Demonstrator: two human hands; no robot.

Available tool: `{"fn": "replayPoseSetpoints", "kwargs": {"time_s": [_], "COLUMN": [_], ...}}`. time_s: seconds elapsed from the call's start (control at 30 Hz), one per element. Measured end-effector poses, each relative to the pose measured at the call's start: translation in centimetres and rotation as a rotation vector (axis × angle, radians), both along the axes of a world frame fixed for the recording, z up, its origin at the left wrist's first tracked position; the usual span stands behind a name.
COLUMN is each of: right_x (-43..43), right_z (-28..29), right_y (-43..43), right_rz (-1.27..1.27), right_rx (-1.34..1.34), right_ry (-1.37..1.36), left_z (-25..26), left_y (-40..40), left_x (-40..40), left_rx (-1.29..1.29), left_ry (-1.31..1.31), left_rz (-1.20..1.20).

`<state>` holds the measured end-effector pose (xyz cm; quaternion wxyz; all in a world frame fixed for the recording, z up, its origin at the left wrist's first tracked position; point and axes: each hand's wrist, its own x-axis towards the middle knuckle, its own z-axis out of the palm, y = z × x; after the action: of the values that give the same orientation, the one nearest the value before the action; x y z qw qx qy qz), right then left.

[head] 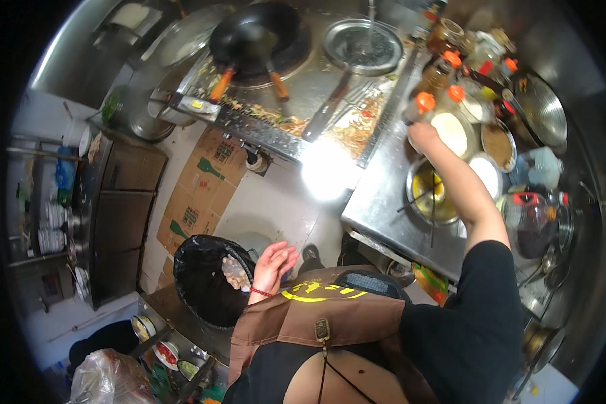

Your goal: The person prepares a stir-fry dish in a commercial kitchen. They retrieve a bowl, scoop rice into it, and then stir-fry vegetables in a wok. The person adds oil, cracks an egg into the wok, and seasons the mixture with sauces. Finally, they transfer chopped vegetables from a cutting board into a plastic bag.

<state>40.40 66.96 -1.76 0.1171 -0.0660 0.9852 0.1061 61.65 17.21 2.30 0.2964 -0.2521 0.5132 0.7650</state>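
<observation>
My right hand [423, 136] reaches over the steel counter [379, 187], fingers curled down and mostly hidden. It is against or beside the lower part of an orange-capped bottle [419, 107]; whether it grips the bottle does not show. Just below the wrist, a steel bowl [409, 189] holds yellow contents, with dark thin sticks [433, 222] across it. A tub of pale yellow contents [449, 132] lies beside the forearm. My left hand [276, 260], with a red bead bracelet, hovers empty with loosely spread fingers next to a black-lined bin [197, 283].
On the stove top [313, 60] stand a black wok [255, 40] and a round steel lid [363, 45]; food scraps [368, 116] litter its edge. More bottles, seasoning bowls [498, 146] and a strainer [543, 111] crowd the right wall. Flattened cardboard [199, 187] covers floor at left.
</observation>
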Motion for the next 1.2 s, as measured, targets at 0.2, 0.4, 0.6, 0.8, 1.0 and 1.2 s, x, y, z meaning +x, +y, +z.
{"fn": "replayPoseSetpoints", "kwargs": {"time_s": [0.2,0.4,0.6,0.8,1.0,1.2], "right_x": [-4.0,-17.1,-24.8,-24.3,-25.5,-22.3], "right_z": [5.4,7.0,5.3,9.1,9.6,14.1], "right_y": [-7.4,-28.2,-31.9,-36.9,-37.5,-37.2], "right_rz": [0.037,-0.249,-0.324,-0.953,-1.240,-1.087], "right_rx": [-0.216,-0.883,-0.822,-1.731,-2.718,-3.072], "right_ry": [-0.024,0.384,0.336,-0.106,-0.603,-0.841], "left_z": [-8.3,-11.5,-3.4,-9.3,-11.3,-12.5], "left_y": [-8.5,-13.4,-26.8,-39.2,-33.9,-30.9], "left_x": [1.0,-12.0,-21.9,-19.8,-21.7,-21.7], "left_rx": [0.048,0.276,-0.125,-0.362,-0.161,-0.127], "left_ry": [-0.268,-0.182,0.236,-0.041,-0.019,-0.039], "left_rz": [0.147,-0.122,0.283,0.599,0.307,0.087]}}
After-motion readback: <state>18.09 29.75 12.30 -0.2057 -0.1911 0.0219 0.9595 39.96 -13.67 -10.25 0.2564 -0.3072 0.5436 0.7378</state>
